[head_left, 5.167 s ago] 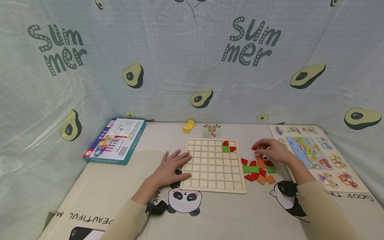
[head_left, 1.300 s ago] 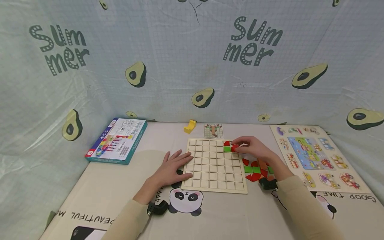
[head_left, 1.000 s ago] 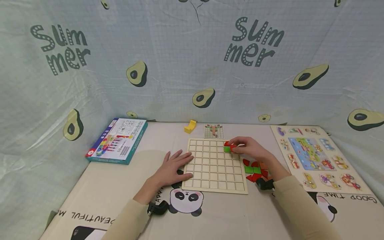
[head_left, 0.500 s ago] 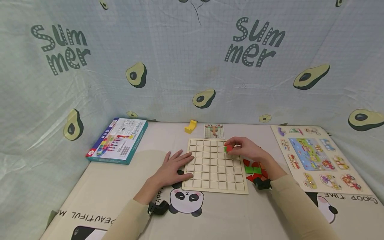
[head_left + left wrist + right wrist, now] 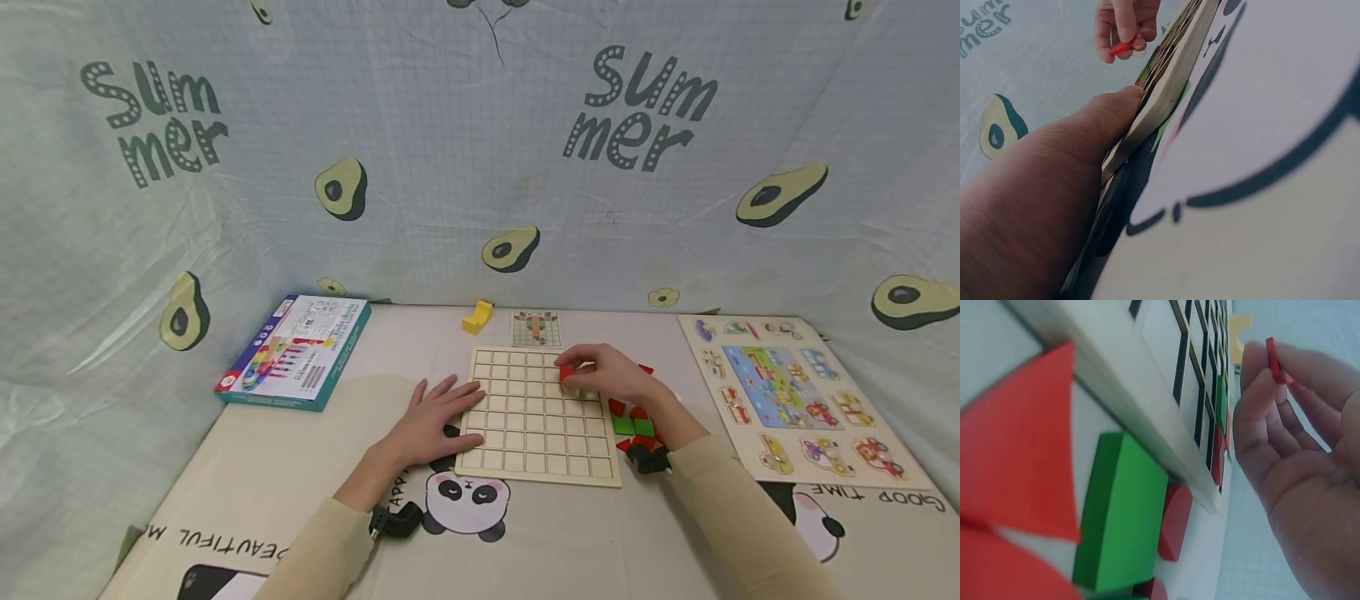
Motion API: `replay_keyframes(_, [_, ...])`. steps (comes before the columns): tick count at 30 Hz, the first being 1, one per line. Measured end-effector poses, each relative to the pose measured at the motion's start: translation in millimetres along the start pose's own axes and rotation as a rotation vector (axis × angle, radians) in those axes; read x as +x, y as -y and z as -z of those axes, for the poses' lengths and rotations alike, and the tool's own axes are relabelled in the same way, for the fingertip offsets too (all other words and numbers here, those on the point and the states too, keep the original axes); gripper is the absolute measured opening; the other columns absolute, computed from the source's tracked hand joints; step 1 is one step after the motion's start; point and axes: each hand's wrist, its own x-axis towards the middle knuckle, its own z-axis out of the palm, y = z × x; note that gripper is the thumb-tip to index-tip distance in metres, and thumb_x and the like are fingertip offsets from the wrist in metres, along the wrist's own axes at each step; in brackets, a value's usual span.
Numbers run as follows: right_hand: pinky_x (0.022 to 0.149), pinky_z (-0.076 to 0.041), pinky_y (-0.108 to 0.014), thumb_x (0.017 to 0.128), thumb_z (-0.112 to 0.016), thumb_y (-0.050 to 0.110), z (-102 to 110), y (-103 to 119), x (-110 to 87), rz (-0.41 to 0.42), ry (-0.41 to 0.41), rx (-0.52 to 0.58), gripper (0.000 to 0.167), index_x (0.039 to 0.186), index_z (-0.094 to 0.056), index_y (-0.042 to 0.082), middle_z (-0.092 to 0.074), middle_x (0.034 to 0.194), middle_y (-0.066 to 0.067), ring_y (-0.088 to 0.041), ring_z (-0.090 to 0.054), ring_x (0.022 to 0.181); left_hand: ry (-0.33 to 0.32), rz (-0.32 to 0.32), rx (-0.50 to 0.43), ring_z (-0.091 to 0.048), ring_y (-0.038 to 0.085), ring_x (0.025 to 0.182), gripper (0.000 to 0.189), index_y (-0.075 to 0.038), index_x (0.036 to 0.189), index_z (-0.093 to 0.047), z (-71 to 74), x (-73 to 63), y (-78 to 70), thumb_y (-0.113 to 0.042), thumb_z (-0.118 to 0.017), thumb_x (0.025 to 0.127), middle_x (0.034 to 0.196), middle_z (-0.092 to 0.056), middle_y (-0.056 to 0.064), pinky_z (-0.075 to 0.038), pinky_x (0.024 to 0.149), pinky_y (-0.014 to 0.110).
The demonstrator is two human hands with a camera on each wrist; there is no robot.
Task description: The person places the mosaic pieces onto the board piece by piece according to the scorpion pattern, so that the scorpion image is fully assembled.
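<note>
My left hand (image 5: 429, 425) rests with spread fingers on the left edge of the wooden grid board (image 5: 525, 425). In the left wrist view its thumb (image 5: 1107, 115) touches the board's edge. Thumb and fingertips of my right hand (image 5: 611, 375) pinch a small red tile (image 5: 1274, 360), raised above the board's upper right part. The right wrist view shows a green tile (image 5: 1221, 403) and a red tile (image 5: 1217, 453) set in the board's grid; in the head view my right hand hides them.
Loose red and green tiles (image 5: 633, 426) lie right of the board, partly under my right wrist. A small pattern card (image 5: 536, 328) and a yellow piece (image 5: 477, 317) lie behind the board. A boxed game (image 5: 296, 354) is at left, a picture puzzle board (image 5: 806, 400) at right.
My right hand has come from the loose tiles to the board with a red tile, then shifted a little left over the grid. My left hand has stayed in place.
</note>
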Motion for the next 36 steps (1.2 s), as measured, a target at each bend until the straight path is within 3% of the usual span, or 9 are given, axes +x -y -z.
replay_keyframes(9, [0.091,-0.048,-0.042,0.099,-0.067,0.014,-4,6,10.0,0.043,-0.055,-0.061,0.019,0.112,-0.070,0.001,-0.068,0.102,-0.005,-0.025,-0.060,0.093,0.006,-0.001,-0.001,-0.018,0.029,0.152,0.074,-0.020,0.154,-0.045,0.1,0.7,-0.1,-0.058,-0.063,0.092,0.161,-0.035,-0.003,-0.001,0.117,0.063])
replay_keyframes(15, [0.089,-0.049,-0.040,0.098,-0.067,0.011,-5,4,17.8,0.058,-0.044,-0.107,0.017,0.112,-0.070,0.001,-0.068,0.101,-0.005,-0.023,-0.059,0.091,0.006,0.003,-0.009,-0.018,0.030,0.152,0.074,-0.020,0.154,-0.046,-0.2,1.0,-1.3,-0.058,-0.063,0.093,0.161,-0.035,-0.003,0.000,0.117,0.062])
replay_keyframes(25, [0.087,-0.051,-0.040,0.097,-0.067,0.007,-8,5,25.8,0.014,-0.040,-0.187,0.016,0.113,-0.071,0.003,-0.067,0.105,-0.006,-0.022,-0.059,0.093,0.006,0.000,-0.010,-0.017,0.029,0.152,0.074,-0.020,0.154,-0.046,0.1,1.6,-2.8,-0.057,-0.063,0.093,0.161,-0.035,-0.003,0.000,0.117,0.062])
replay_keyframes(36, [0.081,-0.050,-0.037,0.094,-0.070,0.006,-13,8,30.4,0.016,-0.047,-0.225,0.009,0.102,-0.071,0.006,-0.067,0.094,-0.003,-0.021,-0.058,0.086,0.003,0.011,-0.010,-0.018,0.029,0.152,0.074,-0.020,0.154,-0.046,1.1,-0.2,-1.8,-0.057,-0.063,0.093,0.161,-0.036,-0.003,-0.001,0.117,0.062])
